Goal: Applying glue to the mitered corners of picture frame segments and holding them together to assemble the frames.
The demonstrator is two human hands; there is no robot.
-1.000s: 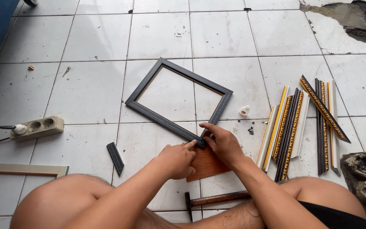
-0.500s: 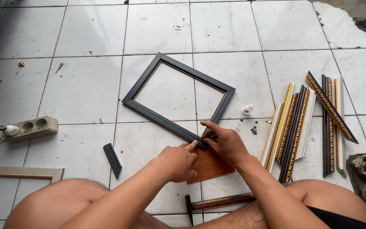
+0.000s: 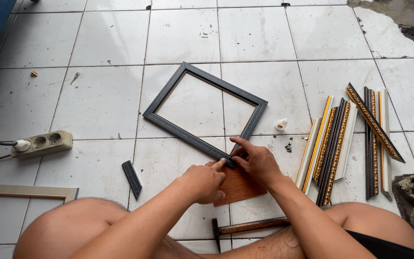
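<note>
The frame (image 3: 205, 111) is lain on the floor (image 3: 97, 105), all four sides joined; its near corner is propped on a wood block (image 3: 239, 186). That corner is pinched by both hands, left (image 3: 203, 182) and right (image 3: 257, 162). Hammer (image 3: 250, 226) and mouldings (image 3: 331, 148) are left untouched, so fastening is judged unfinished.

The picture frame (image 3: 202, 115) is dark grey-black, over a reddish-brown wooden board (image 3: 238, 187). The moulding strips (image 3: 334, 148) show black, white and patterned gold on white floor tiles (image 3: 106, 38).
</note>
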